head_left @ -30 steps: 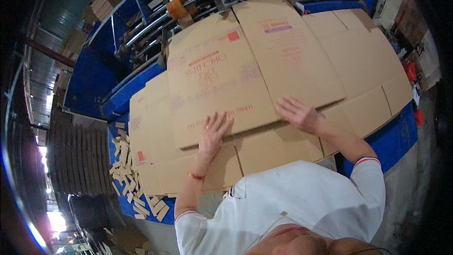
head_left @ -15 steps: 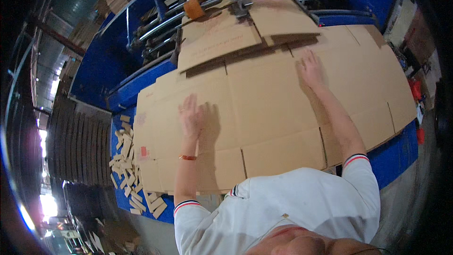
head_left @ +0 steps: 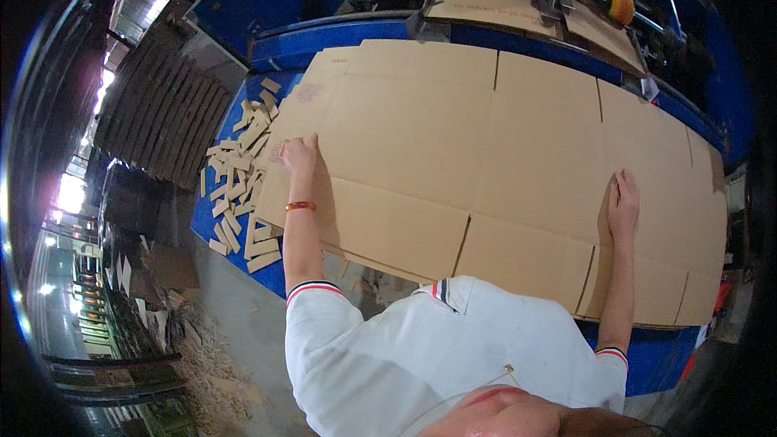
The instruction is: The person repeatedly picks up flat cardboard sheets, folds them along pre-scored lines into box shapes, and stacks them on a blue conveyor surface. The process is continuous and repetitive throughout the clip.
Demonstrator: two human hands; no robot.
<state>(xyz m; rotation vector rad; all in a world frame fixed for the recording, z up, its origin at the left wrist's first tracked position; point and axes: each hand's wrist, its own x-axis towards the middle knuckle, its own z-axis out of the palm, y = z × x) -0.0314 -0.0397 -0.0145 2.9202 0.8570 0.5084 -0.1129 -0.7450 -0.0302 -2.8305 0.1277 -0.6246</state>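
Note:
A large flat brown cardboard sheet [head_left: 405,137], creased and slotted, lies on others before me, their left edges slightly stepped. My left hand [head_left: 299,155] is at the left edges of these sheets, its fingers curled in and the thumb up along the side. It looks closed on the cardboard, though the fingertips are partly hidden. On the right part of the top sheet my right hand [head_left: 624,204] rests palm down, fingers stretched out and close together. It holds nothing.
Beyond the sheets stands a blue machine [head_left: 324,48] with metal shafts and orange rollers [head_left: 622,6]; more cardboard [head_left: 494,6] sits under them. Small cardboard offcuts [head_left: 239,170] lie on the blue table [head_left: 206,218] at left. A tall stack of dark sheets [head_left: 162,97] stands farther left.
My view has turned. My left hand has gone from flat on the cardboard to curled at its left edges; my right hand has come nearer, toward the right. The cardboard under the rollers sits farther from the sheets.

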